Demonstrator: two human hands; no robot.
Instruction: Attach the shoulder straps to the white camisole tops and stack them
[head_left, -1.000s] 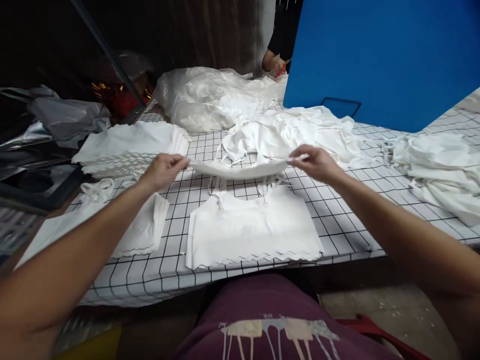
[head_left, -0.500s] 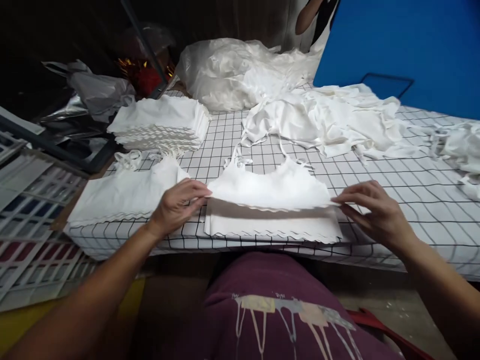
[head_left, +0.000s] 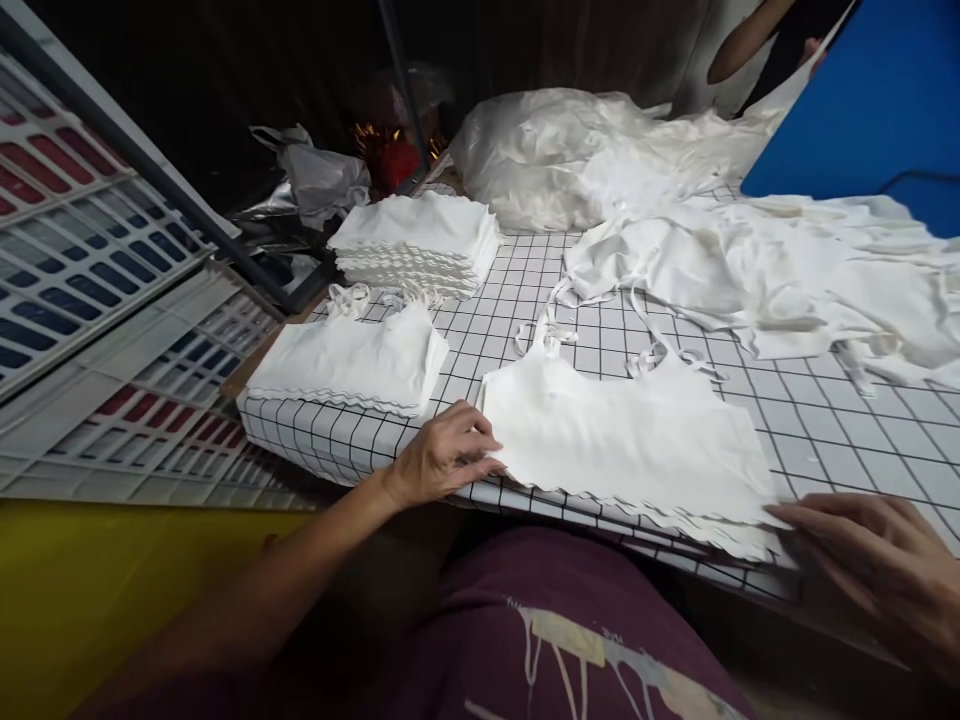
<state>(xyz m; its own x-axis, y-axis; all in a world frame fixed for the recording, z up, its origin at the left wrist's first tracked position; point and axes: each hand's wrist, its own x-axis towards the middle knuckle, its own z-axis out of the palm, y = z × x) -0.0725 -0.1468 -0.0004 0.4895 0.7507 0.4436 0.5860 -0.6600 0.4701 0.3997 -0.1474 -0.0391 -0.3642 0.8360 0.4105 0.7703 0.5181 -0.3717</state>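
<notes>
Your left hand (head_left: 442, 455) has its fingers spread flat, touching the left edge of the white top (head_left: 622, 440). Your right hand (head_left: 877, 565) lies open, fingertips at the top's right bottom corner. The top sits on a small pile at the near edge of the checked table (head_left: 840, 420). You can count 2 more neat piles (head_left: 352, 362) to the left, and 1 loose heap (head_left: 757, 265) behind.

The left hand (head_left: 442, 455) and right hand (head_left: 874, 570) are resting at opposite lower corners of the white garment stack (head_left: 630, 445), which is lying on the checked counter (head_left: 840, 420).
</notes>
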